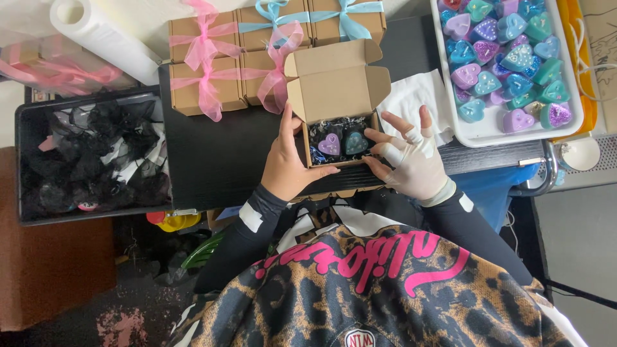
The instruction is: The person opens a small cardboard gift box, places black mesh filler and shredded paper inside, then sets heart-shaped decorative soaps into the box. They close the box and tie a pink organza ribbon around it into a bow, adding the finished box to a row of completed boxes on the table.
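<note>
A small open kraft cardboard box stands on the black table, its lid flaps up. Inside, on dark shredded filler, lie a purple heart candle and a teal heart candle. My left hand is bare and grips the box's left side and front edge. My right hand, in a pale fingerless glove, touches the box's right side with thumb and forefinger, the other fingers spread.
Several closed kraft boxes tied with pink ribbon and blue ribbon stand behind. A white tray of glittery heart candles sits at right, a white tissue beside it. A black bin of dark filler is at left.
</note>
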